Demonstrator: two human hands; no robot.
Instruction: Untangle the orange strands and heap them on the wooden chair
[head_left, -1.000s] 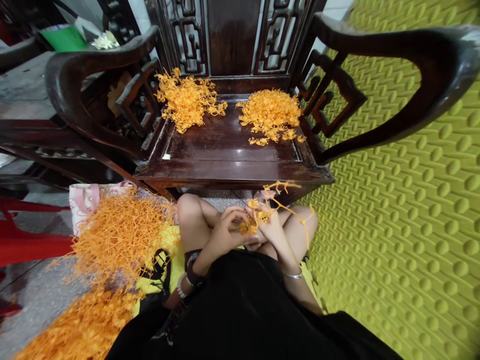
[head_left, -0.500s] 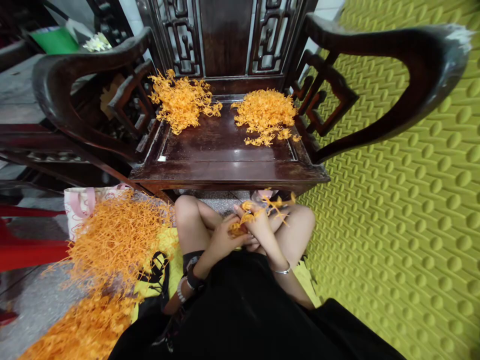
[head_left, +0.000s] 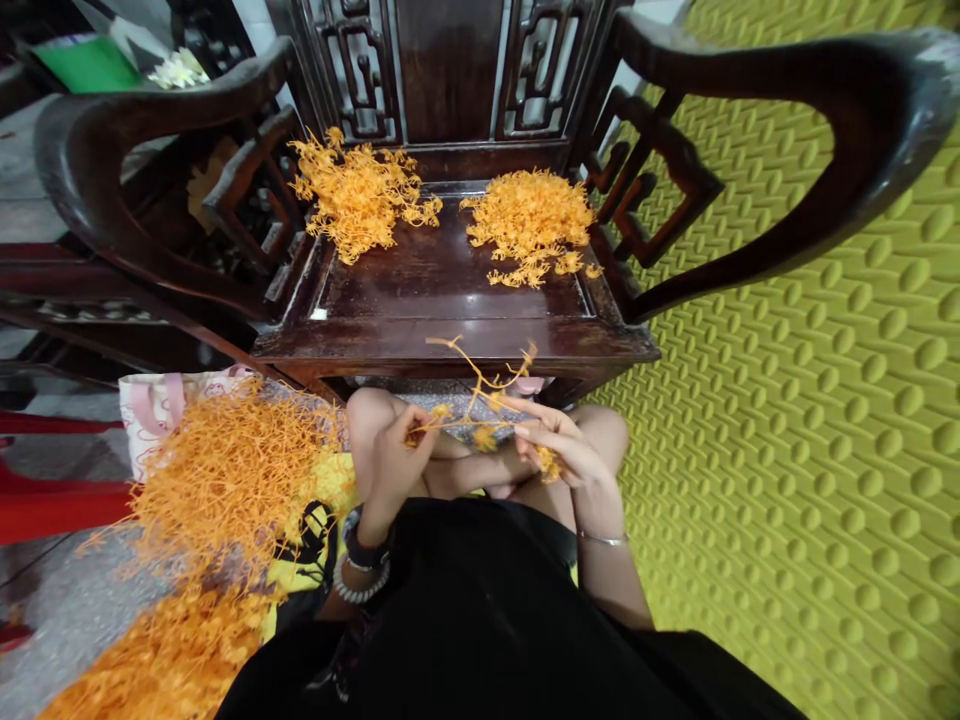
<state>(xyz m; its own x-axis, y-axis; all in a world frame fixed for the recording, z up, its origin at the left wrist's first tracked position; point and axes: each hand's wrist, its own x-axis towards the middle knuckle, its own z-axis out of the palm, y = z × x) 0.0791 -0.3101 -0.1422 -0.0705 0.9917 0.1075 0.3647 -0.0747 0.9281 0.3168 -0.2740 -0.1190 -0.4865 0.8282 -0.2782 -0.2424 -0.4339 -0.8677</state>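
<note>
Orange sprig (head_left: 472, 385) between both hands

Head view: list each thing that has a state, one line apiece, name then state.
left hand: pinching one end of the orange strand
right hand: pinching the other end, small orange bits in the palm
orange strand: stretched between the hands, branches sticking up
two orange heaps: loose, apart on the chair seat
large orange pile: tangled on the floor

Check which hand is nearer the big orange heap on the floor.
Left. The left hand sits just beside the floor heap; the right hand is further off, across the knees, both pinching an orange strand.
</note>
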